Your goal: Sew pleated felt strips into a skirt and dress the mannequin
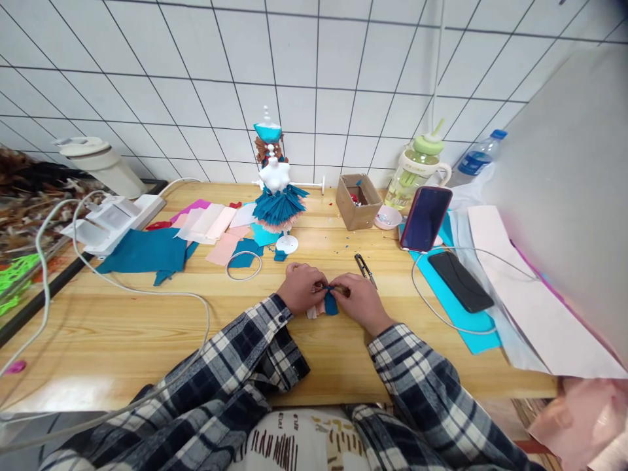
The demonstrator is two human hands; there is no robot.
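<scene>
Low over the wooden table [235,366], my left hand [301,288] and my right hand [360,302] meet, both closed in a pinch. Between the fingertips they hold a small piece of dark teal fabric [331,303], its top edge bunched. Pale pink fabric [320,308] hangs beside it under my left fingers. Black-handled thread snips [365,269] lie just beyond my right hand. Farther back stands a small white dress form [275,175] wearing a pleated teal and pink skirt [279,208].
Teal cloth [147,252] and pink pieces [203,224] lie left, near a power strip [118,222] with a trailing cable. A cardboard box [357,201], a bowl [387,218], a propped phone [426,219], a flat phone [460,281] and a green-lidded bottle [415,170] stand or lie right.
</scene>
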